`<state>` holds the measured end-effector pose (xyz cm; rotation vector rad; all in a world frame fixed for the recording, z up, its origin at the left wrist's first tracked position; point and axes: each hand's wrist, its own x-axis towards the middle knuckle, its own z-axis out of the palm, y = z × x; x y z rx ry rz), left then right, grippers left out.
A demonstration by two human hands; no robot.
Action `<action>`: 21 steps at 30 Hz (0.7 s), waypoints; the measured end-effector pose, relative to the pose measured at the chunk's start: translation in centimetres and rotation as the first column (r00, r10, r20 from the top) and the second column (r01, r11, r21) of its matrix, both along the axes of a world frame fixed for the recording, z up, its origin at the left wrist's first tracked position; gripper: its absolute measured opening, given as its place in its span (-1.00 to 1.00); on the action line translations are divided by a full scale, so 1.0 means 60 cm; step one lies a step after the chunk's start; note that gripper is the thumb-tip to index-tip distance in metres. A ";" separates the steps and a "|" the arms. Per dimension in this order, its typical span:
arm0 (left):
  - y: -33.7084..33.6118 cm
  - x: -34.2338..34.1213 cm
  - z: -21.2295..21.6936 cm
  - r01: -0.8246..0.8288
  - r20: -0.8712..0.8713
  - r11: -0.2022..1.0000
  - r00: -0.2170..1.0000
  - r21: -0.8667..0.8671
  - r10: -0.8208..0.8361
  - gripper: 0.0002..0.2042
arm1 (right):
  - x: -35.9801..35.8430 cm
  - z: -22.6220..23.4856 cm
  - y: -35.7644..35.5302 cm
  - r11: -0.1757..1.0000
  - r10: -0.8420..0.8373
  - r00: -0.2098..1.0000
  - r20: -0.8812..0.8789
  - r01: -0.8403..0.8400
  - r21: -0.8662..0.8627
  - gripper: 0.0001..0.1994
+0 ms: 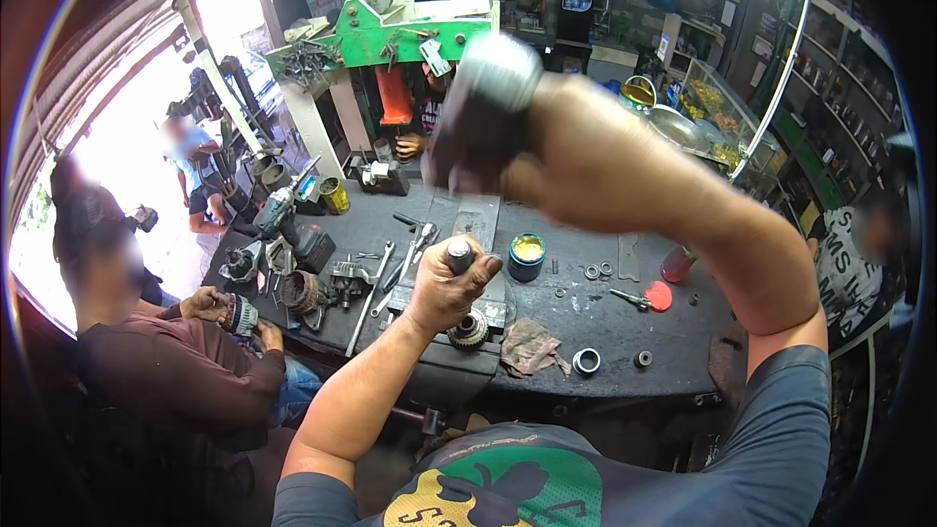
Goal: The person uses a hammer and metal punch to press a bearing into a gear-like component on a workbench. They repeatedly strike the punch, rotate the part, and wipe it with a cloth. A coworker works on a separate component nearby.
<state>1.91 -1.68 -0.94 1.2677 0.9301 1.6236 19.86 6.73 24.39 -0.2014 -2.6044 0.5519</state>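
My left hand (pixel 439 293) is closed round a short steel rod or punch (pixel 460 252), held upright with its round end above the fist. Just below it, a toothed metal gear part (pixel 470 330) sits at the bench vise (pixel 444 363); the rod's lower end is hidden by my hand. Raised high in front, my right hand (pixel 595 151) is smeared by motion and wrapped round a heavy hammer (pixel 478 122), dark with a pale metal end. Its handle is hidden. A brown rag (pixel 532 346) lies to the right of the gear.
The dark workbench (pixel 586 317) carries a grease tub (pixel 527 256), wrenches (pixel 383 268), bearing rings (pixel 587 361), pliers (pixel 631 300) and a red spray bottle (pixel 676 263). A green press frame (pixel 410 34) stands behind. At left a seated person (pixel 185 361) holds a motor part (pixel 241 315); others are around.
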 end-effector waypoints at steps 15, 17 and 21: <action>0.000 -0.016 0.027 0.017 -0.018 1.000 1.000 0.008 -0.017 -0.68 | 0.010 -0.063 -0.012 0.963 -0.165 0.906 0.390 0.234 -0.137 -0.49; -0.014 -0.035 0.021 0.007 0.031 1.000 0.999 -0.008 -0.007 -0.71 | 0.017 -0.070 -0.012 0.969 -0.182 0.900 0.396 0.232 -0.083 -0.50; -0.029 -0.041 0.012 0.067 0.074 0.998 0.995 -0.010 -0.066 -0.70 | 0.013 -0.078 -0.017 0.973 -0.177 0.878 0.444 0.223 -0.054 -0.49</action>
